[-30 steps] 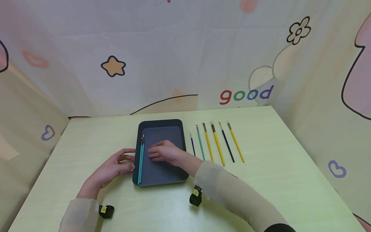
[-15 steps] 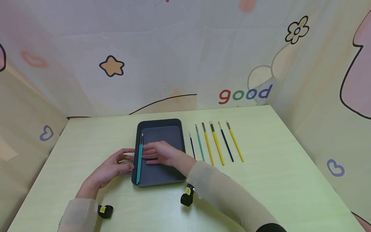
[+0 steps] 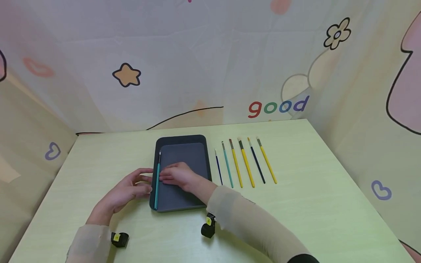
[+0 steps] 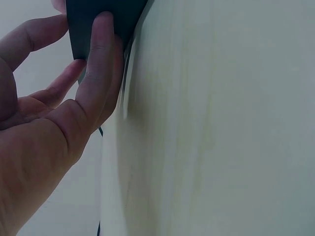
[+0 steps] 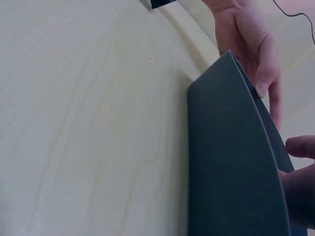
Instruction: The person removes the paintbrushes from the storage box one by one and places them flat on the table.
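Note:
A dark grey tray [image 3: 184,202] lies on the table, and teal paintbrush handles [image 3: 156,190] run along the inside of its left wall. In the head view only one teal handle stands out there. My left hand [image 3: 126,191] rests its fingertips against the outside of that wall, also visible on the tray's side [image 4: 101,10] in the left wrist view. Reaching into the tray, my right hand [image 3: 181,177] has its extended fingertips right at the teal handle. In the right wrist view the tray wall hides much of this hand [image 5: 301,196].
Right of the tray several paintbrushes lie in a row on the table [image 3: 296,219]: a short dark blue one [image 3: 218,168], a teal one [image 3: 227,164], yellow ones [image 3: 246,162] and a navy one [image 3: 258,166]. A patterned cloth wall [image 3: 184,73] stands behind.
My right hand has moved left across the tray to the teal brushes. Two teal brushes showed side by side before; now one shows. The left hand stays at the tray wall.

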Available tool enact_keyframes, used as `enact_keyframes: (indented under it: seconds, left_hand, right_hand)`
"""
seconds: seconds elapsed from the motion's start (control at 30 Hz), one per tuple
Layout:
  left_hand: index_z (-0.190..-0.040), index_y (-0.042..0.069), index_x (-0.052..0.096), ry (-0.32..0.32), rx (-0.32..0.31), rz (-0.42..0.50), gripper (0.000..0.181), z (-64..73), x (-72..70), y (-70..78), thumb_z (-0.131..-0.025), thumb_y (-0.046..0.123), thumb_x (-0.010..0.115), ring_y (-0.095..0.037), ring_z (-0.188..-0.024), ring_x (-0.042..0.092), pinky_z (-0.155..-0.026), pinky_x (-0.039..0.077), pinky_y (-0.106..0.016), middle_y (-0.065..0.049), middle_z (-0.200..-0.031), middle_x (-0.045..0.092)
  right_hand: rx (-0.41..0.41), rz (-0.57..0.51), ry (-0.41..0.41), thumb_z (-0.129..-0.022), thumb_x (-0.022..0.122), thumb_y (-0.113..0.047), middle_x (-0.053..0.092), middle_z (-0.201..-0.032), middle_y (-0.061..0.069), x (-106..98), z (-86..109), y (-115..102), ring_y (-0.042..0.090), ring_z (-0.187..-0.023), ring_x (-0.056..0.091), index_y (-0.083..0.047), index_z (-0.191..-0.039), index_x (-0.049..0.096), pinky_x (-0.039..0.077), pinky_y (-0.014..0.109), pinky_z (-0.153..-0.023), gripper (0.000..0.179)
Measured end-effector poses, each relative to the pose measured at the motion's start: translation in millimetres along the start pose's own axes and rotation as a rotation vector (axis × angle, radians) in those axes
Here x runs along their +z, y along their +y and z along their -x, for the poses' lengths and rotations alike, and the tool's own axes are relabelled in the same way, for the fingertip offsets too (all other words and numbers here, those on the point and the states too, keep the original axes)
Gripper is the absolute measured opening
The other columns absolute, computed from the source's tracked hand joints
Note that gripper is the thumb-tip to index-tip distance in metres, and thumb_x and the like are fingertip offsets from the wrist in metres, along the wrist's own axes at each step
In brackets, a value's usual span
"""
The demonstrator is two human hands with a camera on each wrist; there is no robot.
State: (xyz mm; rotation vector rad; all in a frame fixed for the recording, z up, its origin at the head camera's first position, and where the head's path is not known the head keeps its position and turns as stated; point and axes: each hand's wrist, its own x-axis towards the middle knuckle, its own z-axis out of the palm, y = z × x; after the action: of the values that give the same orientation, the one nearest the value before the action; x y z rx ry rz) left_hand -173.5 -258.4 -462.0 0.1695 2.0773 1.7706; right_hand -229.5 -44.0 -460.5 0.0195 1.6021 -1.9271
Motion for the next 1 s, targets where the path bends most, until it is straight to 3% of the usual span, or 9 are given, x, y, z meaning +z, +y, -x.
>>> enact_keyframes:
  seconds: [0.3,0.47,0.73,1.0]
  left_hand:
    - [-0.155,0.003,0.033,0.000,-0.004,-0.006,0.068,0.8,-0.5,1.3,-0.096,0.003,0.066,-0.030,-0.114,0.063,-0.094,0.057,-0.043,-0.029,-0.138,0.045]
    - [-0.155,0.003,0.033,-0.002,-0.005,-0.007,0.066,-0.2,0.0,1.4,-0.097,0.003,0.065,-0.031,-0.115,0.062,-0.095,0.057,-0.044,-0.029,-0.138,0.045]
    - [-0.155,0.003,0.034,0.005,-0.005,-0.011,0.067,-0.7,0.5,0.1,-0.096,0.003,0.065,-0.031,-0.115,0.063,-0.095,0.057,-0.045,-0.029,-0.137,0.045]
    - [-0.154,0.002,0.035,0.029,0.000,-0.021,0.064,-0.6,1.7,-1.2,-0.097,0.003,0.064,-0.031,-0.108,0.063,-0.092,0.058,-0.046,-0.029,-0.134,0.047]
  right_hand:
    - [-0.010,0.148,-0.045,-0.100,0.061,0.000,0.072,-0.105,0.018,7,0.4,0,0.029,-0.104,0.071,0.017,-0.129,0.058,0.057,0.040,-0.093,0.033]
    - [-0.045,0.204,-0.008,-0.099,0.066,-0.002,0.070,-0.098,0.012,13,2.3,4,0.025,-0.093,0.074,0.014,-0.125,0.063,0.061,0.037,-0.085,0.030]
    - [-0.073,0.173,0.071,-0.094,0.070,0.003,0.070,-0.092,0.011,20,2.1,9,0.021,-0.080,0.072,0.009,-0.118,0.065,0.063,0.036,-0.076,0.025]
    - [-0.079,0.146,0.070,-0.093,0.070,0.005,0.070,-0.092,0.011,18,2.5,11,0.019,-0.076,0.070,0.005,-0.114,0.066,0.063,0.039,-0.071,0.022]
